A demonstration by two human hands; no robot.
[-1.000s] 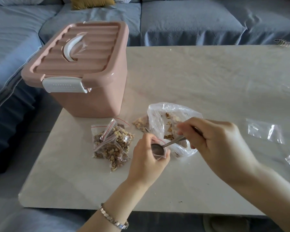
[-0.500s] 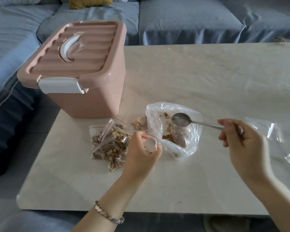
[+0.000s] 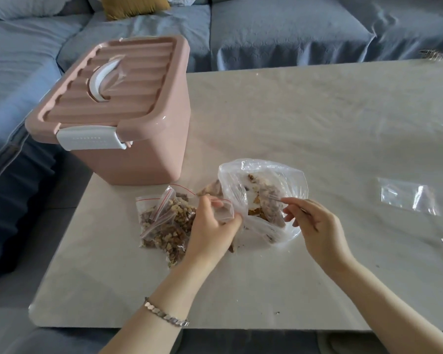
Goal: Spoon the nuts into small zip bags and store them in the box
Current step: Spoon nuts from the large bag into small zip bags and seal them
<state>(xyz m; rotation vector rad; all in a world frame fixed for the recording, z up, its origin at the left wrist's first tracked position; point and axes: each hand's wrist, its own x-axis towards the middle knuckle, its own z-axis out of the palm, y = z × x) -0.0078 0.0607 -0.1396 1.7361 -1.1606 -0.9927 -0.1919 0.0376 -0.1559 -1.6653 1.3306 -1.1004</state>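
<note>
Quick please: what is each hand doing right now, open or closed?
Left hand: closed, pinching a small zip bag.
Right hand: closed, holding the spoon, its bowl in the big nut bag.

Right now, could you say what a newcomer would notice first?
A closed pink box stands at the table's left edge. Near it, the right hand dips a spoon into a clear nut bag while the left hand holds a small zip bag beside a pile of filled bags.
</note>
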